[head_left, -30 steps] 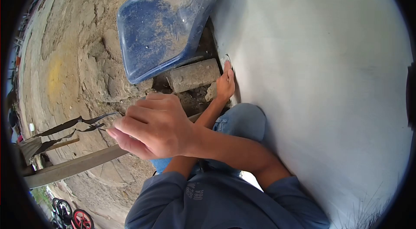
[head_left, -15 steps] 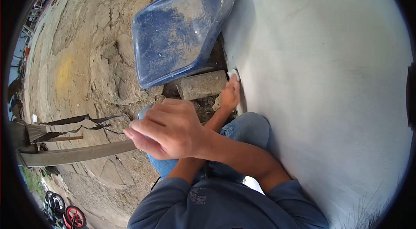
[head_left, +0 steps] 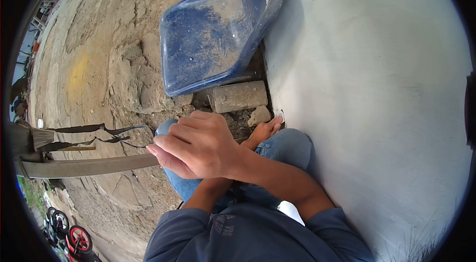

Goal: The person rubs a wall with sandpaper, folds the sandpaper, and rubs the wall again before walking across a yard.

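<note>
My left hand (head_left: 267,130) reaches under my right forearm to the foot of the pale grey wall (head_left: 377,88), just beyond my knee. Its fingers are closed on a small whitish piece (head_left: 280,115) against the wall; I cannot make out its kind. Nearer the camera, my right hand (head_left: 198,145) crosses over to the left with its fingers curled into a fist. Whatever it may hold is hidden beneath the fingers. A loose stone (head_left: 259,116) and a concrete block (head_left: 240,96) lie close to my left hand.
A dirty blue plastic seat (head_left: 208,44) leans by the wall ahead of me. At left, a long flat bar (head_left: 94,167) and dark straps (head_left: 79,135) run toward my right hand. The ground (head_left: 94,93) is cracked and uneven. Motorbikes (head_left: 74,237) stand at lower left.
My left hand has slid along the base of the wall toward my knee with the whitish piece. My right fist has hardly moved. The view has shifted slightly.
</note>
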A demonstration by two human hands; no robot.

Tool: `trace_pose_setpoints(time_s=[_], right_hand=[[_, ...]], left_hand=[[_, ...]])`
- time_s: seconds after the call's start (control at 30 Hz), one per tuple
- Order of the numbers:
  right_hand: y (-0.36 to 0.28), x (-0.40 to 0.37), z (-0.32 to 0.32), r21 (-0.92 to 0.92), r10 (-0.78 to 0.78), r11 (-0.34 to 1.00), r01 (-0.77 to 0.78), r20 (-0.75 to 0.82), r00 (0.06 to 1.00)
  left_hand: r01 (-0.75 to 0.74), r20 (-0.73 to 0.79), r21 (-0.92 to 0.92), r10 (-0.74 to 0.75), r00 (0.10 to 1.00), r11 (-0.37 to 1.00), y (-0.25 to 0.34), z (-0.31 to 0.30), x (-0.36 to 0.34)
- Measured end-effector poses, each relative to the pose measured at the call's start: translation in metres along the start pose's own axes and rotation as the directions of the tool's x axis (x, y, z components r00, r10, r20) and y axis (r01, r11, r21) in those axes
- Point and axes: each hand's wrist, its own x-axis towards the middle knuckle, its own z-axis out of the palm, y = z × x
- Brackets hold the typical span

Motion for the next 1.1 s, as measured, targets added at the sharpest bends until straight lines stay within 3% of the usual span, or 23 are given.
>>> trace_pose_setpoints(time_s=[0.07,0.13,0.17,0.23,0.27,0.4,0.43,0.47,0.53,0.6,0.67,0.8,0.87,0.9,0.93,0.97,1.0,1.03,1.07,1.1], right_hand=[[-0.008,0.003,-0.004,-0.02,-0.014,1.0,0.013,-0.034,0.999],[-0.013,0.002,-0.007,-0.023,-0.008,1.0,0.007,-0.037,0.999],[-0.013,0.001,-0.008,-0.02,0.007,1.0,-0.007,-0.034,0.999],[-0.013,-0.002,-0.007,-0.006,0.007,1.0,-0.007,-0.054,0.998],[-0.013,-0.002,-0.007,-0.002,0.007,1.0,-0.007,-0.041,0.999],[-0.014,0.003,-0.009,0.015,-0.015,1.0,0.016,-0.03,0.999],[-0.014,0.005,-0.012,0.011,-0.051,0.999,0.051,-0.017,0.999],[-0.017,0.008,-0.015,-0.002,-0.045,0.999,0.045,0.0,0.999],[-0.022,0.016,-0.021,0.003,-0.035,0.999,0.035,0.043,0.998],[-0.02,0.019,-0.023,-0.004,-0.058,0.998,0.058,0.068,0.996],[-0.023,0.02,-0.027,-0.086,0.001,0.996,0.007,0.091,0.996],[-0.041,0.023,-0.03,-0.06,-0.076,0.995,0.082,0.097,0.992],[-0.055,0.015,-0.028,0.013,-0.035,0.999,0.033,0.173,0.984],[-0.053,-0.002,-0.024,0.035,-0.072,0.997,0.067,0.167,0.983],[-0.044,-0.028,-0.017,-0.123,-0.22,0.962,0.244,0.177,0.959],[-0.038,-0.044,-0.011,-0.281,-0.35,0.874,0.397,0.205,0.914],[-0.036,-0.052,-0.01,-0.273,-0.364,0.872,0.407,0.197,0.91],[-0.033,-0.059,-0.012,-0.4,-0.254,0.863,0.309,0.187,0.949],[-0.029,-0.058,-0.015,-0.52,-0.147,0.828,0.208,0.158,0.977],[-0.041,-0.031,-0.022,-0.455,-0.11,0.882,0.126,0.062,0.992]], left_hand=[[-0.067,-0.029,0.014,0.067,0.997,0.998,-0.003,0.001,0.003],[0.206,-0.318,-0.033,-0.205,0.926,0.978,0.018,-0.005,0.015],[0.201,-0.308,-0.034,-0.202,0.93,0.979,0.02,-0.007,0.025],[0.234,-0.475,-0.094,-0.25,0.844,0.968,0.022,-0.014,0.044],[0.178,-0.537,-0.164,-0.239,0.809,0.97,0.017,-0.009,0.056],[0.159,-0.417,0.037,-0.129,0.899,0.987,0.001,0.014,0.085],[0.153,-0.413,-0.026,-0.149,0.898,0.988,-0.003,0.019,0.082],[0.259,-0.321,-0.048,-0.261,0.911,0.965,0.007,0.013,0.077],[0.237,-0.257,0.053,-0.216,0.942,0.97,0.008,0.012,0.056],[-0.188,-0.359,0.118,0.218,0.907,0.975,-0.005,0.02,0.035],[-0.142,-0.242,0.219,0.195,0.951,0.965,-0.019,0.028,0.023],[-0.059,-0.21,0.087,0.076,0.975,0.994,-0.014,0.024,0.006],[-0.019,-0.236,0.009,0.02,0.972,1.0,-0.006,0.017,0.003],[0.039,-0.238,-0.055,-0.051,0.97,0.998,-0.002,0.011,0.004],[0.186,-0.141,-0.204,-0.217,0.966,0.961,0.003,0.0,0.005],[0.183,-0.163,-0.188,-0.214,0.963,0.965,-0.004,0.0,0.01],[-0.064,-0.541,0.322,0.239,0.807,0.945,-0.009,0.005,0.012],[-0.054,-0.538,0.784,0.72,0.438,0.618,-0.015,0.009,0.017],[-0.051,-0.531,0.793,0.73,0.429,0.607,-0.004,0.0,0.021],[-0.053,-0.627,0.52,0.422,0.655,0.853,0.016,-0.012,0.023]])
